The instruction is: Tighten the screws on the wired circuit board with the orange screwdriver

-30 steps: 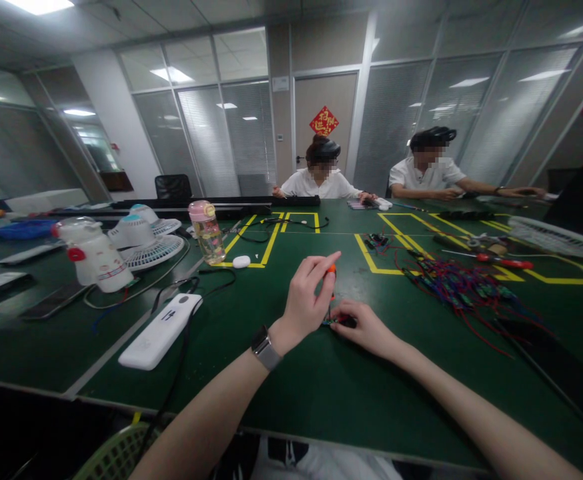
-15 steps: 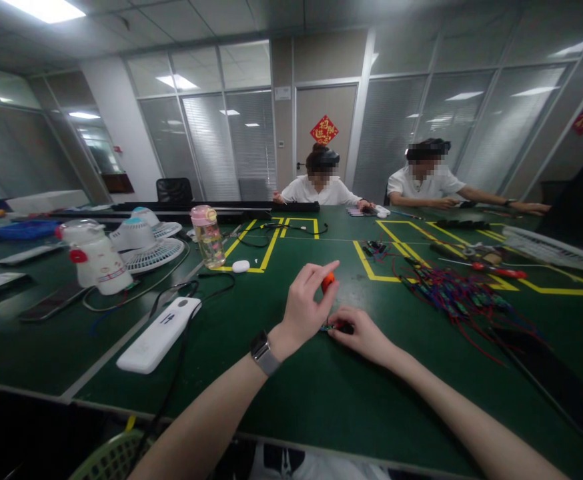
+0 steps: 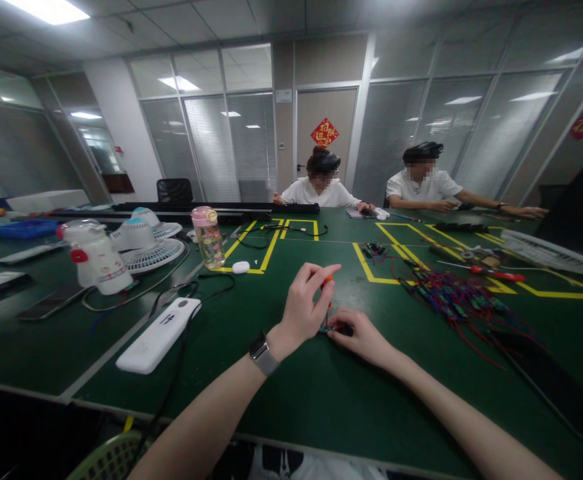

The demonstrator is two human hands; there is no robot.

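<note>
Orange screwdriver (image 3: 327, 281) gripped by left hand (image 3: 305, 300), right hand (image 3: 360, 331) holding circuit board (image 3: 324, 329), tangled wires (image 3: 459, 293) right, white device (image 3: 159, 337) left

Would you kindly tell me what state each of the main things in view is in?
Left hand: closed around orange-handled screwdriver
Right hand: pinching small circuit board
Orange-handled screwdriver: nearly upright, tip down; contact unclear
Small circuit board: low, partly hidden
Watch: strapped on, screen dark
Pink-lidded bottle: upright, lid on
Wire bundle: tangled heap
Red-handled screwdriver: lying down
Door: shut
Ceiling light: lit
</note>
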